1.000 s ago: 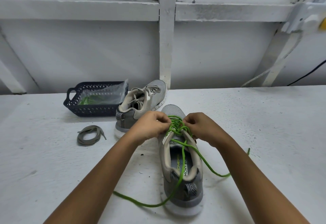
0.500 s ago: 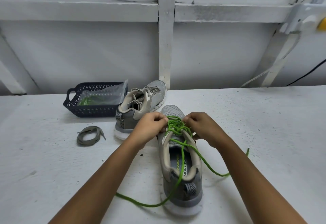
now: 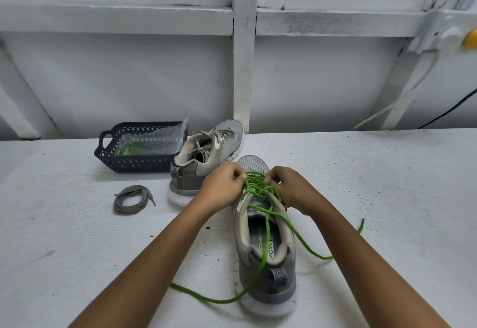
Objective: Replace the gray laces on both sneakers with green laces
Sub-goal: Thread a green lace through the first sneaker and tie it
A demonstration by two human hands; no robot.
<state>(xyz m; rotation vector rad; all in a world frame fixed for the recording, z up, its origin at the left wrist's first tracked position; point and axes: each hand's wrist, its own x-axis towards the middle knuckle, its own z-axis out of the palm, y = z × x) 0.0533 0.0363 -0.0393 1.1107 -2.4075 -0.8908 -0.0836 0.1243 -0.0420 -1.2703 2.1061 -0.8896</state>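
A gray sneaker [image 3: 268, 273] stands in front of me with its heel toward me, a green lace [image 3: 258, 188] threaded through its eyelets. The lace's two loose ends trail over the heel and off to the right across the table. My left hand [image 3: 222, 188] and my right hand [image 3: 291, 188] sit on either side of the lacing near the toe, both with curled fingers pinching the green lace. Behind it to the left stands the second sneaker [image 3: 206, 157], with a gray lace in it. A pulled-out gray lace [image 3: 131, 199] lies coiled on the table at the left.
A dark blue plastic basket [image 3: 139, 163] at the back left holds a clear bag with more green lace [image 3: 126, 149] inside. The white table [image 3: 387, 185] ends at a white wall with beams. A black cable runs at the far right.
Both hands have shifted slightly toward the toe along the lacing, still pinching the green lace. The sneaker and the loose ends lie as before.
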